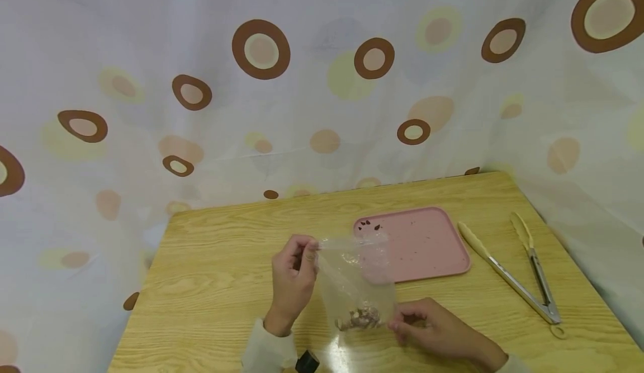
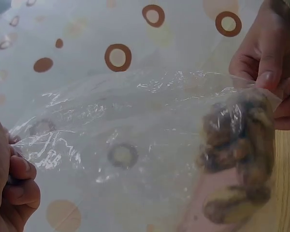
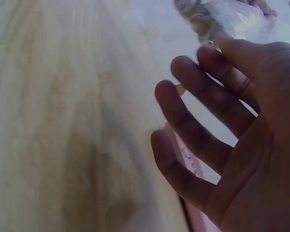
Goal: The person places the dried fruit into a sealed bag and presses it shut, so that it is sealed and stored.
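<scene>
A clear plastic bag [image 1: 352,275] hangs between my two hands above the table, with brown and pale chunks [image 1: 363,317] gathered along its bottom. My left hand [image 1: 296,275] pinches the bag's upper left corner between thumb and curled fingers. At the lower right corner, my right hand [image 1: 434,327] pinches the plastic between thumb and index finger. The left wrist view shows the film stretched between both hands, the chunks [image 2: 239,145] beside the right one. In the right wrist view, the other fingers of the right hand [image 3: 232,121] are spread apart. What the chunks are is unclear.
Behind the bag, a pink tray [image 1: 422,244] carries a few dark bits and crumbs. Tongs [image 1: 523,294] with pale tips lie spread at the right of the wooden table [image 1: 216,283]. A spotted curtain [image 1: 312,104] surrounds the table's back and sides.
</scene>
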A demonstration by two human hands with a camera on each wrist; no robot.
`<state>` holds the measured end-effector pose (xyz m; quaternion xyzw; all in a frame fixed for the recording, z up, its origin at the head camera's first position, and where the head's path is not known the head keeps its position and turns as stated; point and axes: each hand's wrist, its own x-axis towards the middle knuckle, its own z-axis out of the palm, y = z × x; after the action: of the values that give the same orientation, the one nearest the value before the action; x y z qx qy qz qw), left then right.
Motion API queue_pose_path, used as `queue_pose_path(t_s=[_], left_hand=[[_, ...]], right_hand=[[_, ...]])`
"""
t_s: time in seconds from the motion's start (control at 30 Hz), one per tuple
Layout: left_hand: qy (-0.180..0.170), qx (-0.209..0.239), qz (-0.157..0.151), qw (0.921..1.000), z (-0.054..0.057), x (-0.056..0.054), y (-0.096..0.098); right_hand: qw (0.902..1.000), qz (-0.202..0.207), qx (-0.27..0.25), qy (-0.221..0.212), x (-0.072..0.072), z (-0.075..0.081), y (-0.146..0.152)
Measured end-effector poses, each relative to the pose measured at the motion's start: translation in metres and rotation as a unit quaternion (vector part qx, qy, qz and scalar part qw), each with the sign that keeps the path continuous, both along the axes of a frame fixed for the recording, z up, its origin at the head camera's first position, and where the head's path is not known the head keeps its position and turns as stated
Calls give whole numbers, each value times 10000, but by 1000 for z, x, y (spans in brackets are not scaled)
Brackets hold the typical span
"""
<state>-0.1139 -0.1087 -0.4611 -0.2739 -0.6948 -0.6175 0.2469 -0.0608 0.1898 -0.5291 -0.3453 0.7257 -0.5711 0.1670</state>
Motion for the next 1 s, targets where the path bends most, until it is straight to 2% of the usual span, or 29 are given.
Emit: queue_pose_path(t_s=[0.1, 0.2, 0.3, 0.37, 0.43, 0.57, 0.83, 1.0], left_hand=[[200, -72, -128, 9997, 1, 3, 2], [348, -116, -159, 9992, 3, 7, 3], [440, -128, -194, 9988, 2, 9, 4], [472, -132, -227, 9985, 1, 9, 6], [487, -163, -265, 9983, 0, 9, 7], [504, -221, -329, 9979, 0, 8, 10], [501, -369, -245, 9978, -2, 7, 9], [602, -467, -132, 9970, -2, 8, 8]], right_hand=[[9976, -380, 313, 484, -3, 9, -2], [9875, -934, 466, 1178, -10, 24, -5], [9799, -1379, 346, 1401, -21, 42, -8], [9786, -1544, 172, 1346, -28, 54, -9], [9782, -1623, -11, 1292, -35, 64, -8], [9750, -1632, -203, 1492, -45, 77, -8], [9752, -1362, -670, 1612, -47, 84, -15], [9738, -1306, -503, 1795, -46, 86, -15]])
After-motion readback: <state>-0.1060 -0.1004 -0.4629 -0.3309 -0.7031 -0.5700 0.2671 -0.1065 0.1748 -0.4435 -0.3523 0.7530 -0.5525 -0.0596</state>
